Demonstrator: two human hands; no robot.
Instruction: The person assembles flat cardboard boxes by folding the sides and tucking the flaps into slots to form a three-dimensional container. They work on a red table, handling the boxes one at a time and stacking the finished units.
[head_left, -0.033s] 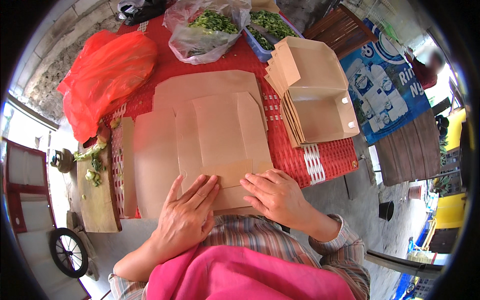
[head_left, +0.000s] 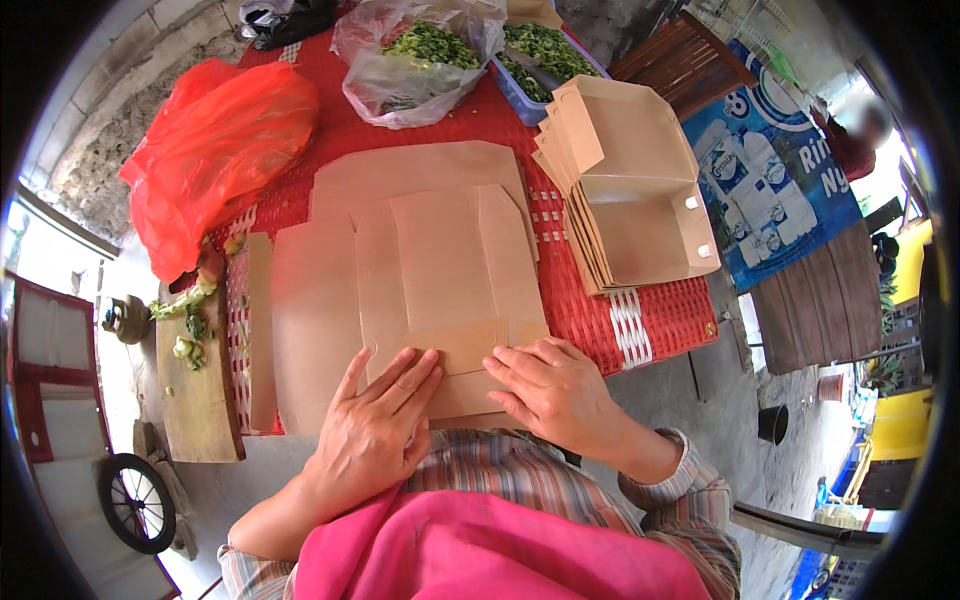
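A flat brown cardboard box blank [head_left: 440,260], creased with fold lines, lies in front of me at the near edge of the table. Along its near side a narrow flap [head_left: 465,348] is folded over onto the sheet. My left hand [head_left: 385,415] rests on the near edge left of the flap, its fingers stretched out and spread. At the flap's right end, my right hand [head_left: 560,390] presses down with fingers extended side by side and slightly bent. Another flat blank [head_left: 420,165] shows from underneath at the far side. Neither hand grips anything.
Nested open cardboard boxes [head_left: 645,240] stand on the right of the red woven table [head_left: 650,325]. Beyond are a clear bag [head_left: 400,90] and a blue container [head_left: 520,100] of chopped greens. A red plastic bag [head_left: 220,150] and a wooden board [head_left: 200,400] with vegetable scraps lie left.
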